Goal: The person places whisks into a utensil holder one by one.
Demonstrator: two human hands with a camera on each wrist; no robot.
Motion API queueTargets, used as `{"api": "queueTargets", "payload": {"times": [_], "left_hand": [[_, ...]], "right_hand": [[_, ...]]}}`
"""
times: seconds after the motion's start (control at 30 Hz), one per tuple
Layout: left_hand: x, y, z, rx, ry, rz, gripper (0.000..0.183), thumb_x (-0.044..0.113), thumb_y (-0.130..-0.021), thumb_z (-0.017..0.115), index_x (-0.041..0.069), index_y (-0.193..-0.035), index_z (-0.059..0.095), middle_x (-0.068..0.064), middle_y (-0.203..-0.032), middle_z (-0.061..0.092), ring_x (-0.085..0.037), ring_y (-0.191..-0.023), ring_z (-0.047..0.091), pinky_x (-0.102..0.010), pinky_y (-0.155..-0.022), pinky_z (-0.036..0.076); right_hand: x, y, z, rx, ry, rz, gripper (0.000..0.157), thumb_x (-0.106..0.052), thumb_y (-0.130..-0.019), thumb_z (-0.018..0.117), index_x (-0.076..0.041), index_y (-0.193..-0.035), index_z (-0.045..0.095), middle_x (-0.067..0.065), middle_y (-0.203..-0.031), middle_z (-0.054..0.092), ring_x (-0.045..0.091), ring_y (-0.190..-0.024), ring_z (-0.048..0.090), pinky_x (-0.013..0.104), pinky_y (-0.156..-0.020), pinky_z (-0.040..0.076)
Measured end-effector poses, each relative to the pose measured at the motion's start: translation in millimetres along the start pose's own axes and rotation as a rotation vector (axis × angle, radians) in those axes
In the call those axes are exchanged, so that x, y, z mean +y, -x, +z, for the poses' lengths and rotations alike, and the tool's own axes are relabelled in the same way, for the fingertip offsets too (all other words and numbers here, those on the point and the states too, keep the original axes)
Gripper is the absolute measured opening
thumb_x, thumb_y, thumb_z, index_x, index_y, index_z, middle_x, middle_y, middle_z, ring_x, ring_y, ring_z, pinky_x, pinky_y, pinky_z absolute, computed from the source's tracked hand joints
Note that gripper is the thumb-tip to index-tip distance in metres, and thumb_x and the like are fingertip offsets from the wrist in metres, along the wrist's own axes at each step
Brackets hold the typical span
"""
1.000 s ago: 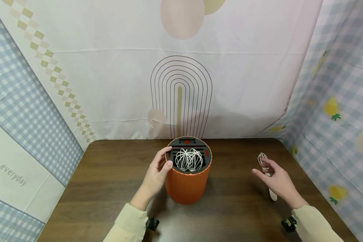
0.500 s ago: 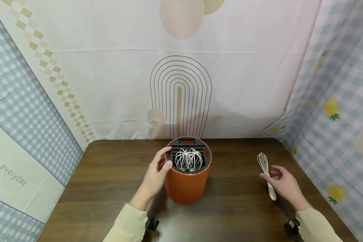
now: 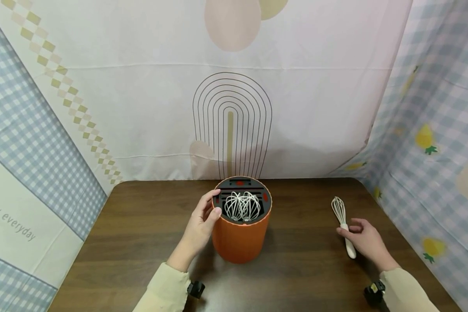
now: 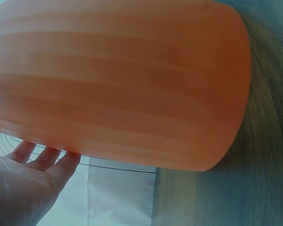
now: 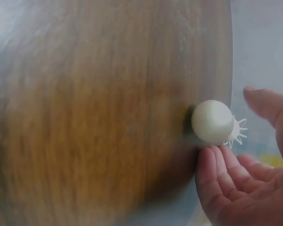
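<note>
- A white whisk (image 3: 343,225) lay flat on the dark wooden worktop (image 3: 140,242), right of centre, wire head pointing away from the person.
- The right hand (image 3: 364,240) rested just beside its handle, fingers loosely bent, grip released, fingertips at the handle.
- An orange holder (image 3: 239,236) stood upright mid-worktop with two whisks (image 3: 242,206) inside.
- The left hand (image 3: 200,225) steadied the holder's rim, grip curled around it.

Only one bit of writing shows: "ppy everyday", its start cut off, in grey script on the white cloth panel (image 3: 11,221) at the frame's lower left.
</note>
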State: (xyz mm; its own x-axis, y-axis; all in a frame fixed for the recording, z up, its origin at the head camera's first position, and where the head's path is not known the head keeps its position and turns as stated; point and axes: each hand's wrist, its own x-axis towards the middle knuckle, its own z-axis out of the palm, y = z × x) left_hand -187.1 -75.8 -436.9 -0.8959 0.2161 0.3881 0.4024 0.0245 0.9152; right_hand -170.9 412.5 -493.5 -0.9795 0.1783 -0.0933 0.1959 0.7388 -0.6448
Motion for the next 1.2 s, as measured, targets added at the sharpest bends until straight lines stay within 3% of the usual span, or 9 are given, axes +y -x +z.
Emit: {"api": "queueTargets", "payload": {"times": [0.23,0.43,0.5,0.73,1.03,1.2], "left_hand": [[7.3,-0.9,2.4,-0.01,0.004,-0.01,0.047,0.011,-0.1,0.051,0.016,-0.146,0.04,-0.014,-0.142,0.044,-0.028,-0.127,0.046,-0.047,-0.101,0.039],[32.5,1.8,2.6,-0.018,-0.001,-0.014,0.047,0.006,-0.099,0.051,0.004,-0.144,0.039,-0.02,-0.141,0.043,-0.033,-0.127,0.046,-0.048,-0.1,0.04],[31.1,2.2,2.7,-0.017,-0.003,-0.014,0.047,0.007,-0.099,0.051,0.005,-0.144,0.039,-0.02,-0.142,0.043,-0.032,-0.127,0.046,-0.046,-0.1,0.041],[-0.1,0.3,1.3,0.0,0.014,0.0,0.047,0.014,-0.1,0.052,0.022,-0.145,0.041,-0.011,-0.143,0.044,-0.026,-0.127,0.046,-0.041,-0.101,0.041],[0.1,0.5,0.6,0.011,-0.003,0.006,0.046,0.018,-0.099,0.053,0.025,-0.144,0.042,-0.009,-0.142,0.045,-0.026,-0.126,0.047,-0.044,-0.101,0.041],[-0.4,0.6,0.3,0.013,0.003,-0.006,0.046,0.019,-0.1,0.054,0.025,-0.144,0.043,-0.008,-0.143,0.044,-0.024,-0.127,0.047,-0.043,-0.1,0.042]], "right_hand": [[3.0,-0.2,-1.0,-0.013,-0.022,0.057,0.089,-0.049,-0.089,0.065,0.015,-0.139,0.03,0.033,-0.12,0.055,0.038,-0.101,0.059,0.039,-0.073,0.051],[2.5,0.1,0.3,-0.005,-0.034,0.065,0.081,-0.04,-0.091,0.066,0.017,-0.136,0.032,0.031,-0.114,0.058,0.035,-0.095,0.061,0.036,-0.069,0.051],[2.4,0.5,0.6,-0.002,-0.034,0.058,0.074,-0.035,-0.092,0.065,0.018,-0.134,0.034,0.029,-0.109,0.061,0.033,-0.091,0.061,0.035,-0.067,0.051],[-1.4,-0.1,2.5,-0.004,-0.043,0.054,0.057,-0.025,-0.093,0.063,0.017,-0.126,0.045,0.025,-0.102,0.063,0.025,-0.083,0.062,0.032,-0.062,0.05],[-6.6,-5.6,3.4,-0.04,0.003,0.074,0.046,-0.021,-0.095,0.058,0.017,-0.118,0.051,0.026,-0.101,0.061,0.026,-0.081,0.061,0.035,-0.062,0.051],[-12.8,-4.8,8.0,0.004,0.024,0.033,0.043,-0.018,-0.094,0.055,0.017,-0.117,0.05,0.021,-0.095,0.063,0.024,-0.078,0.06,0.033,-0.062,0.05]]}}
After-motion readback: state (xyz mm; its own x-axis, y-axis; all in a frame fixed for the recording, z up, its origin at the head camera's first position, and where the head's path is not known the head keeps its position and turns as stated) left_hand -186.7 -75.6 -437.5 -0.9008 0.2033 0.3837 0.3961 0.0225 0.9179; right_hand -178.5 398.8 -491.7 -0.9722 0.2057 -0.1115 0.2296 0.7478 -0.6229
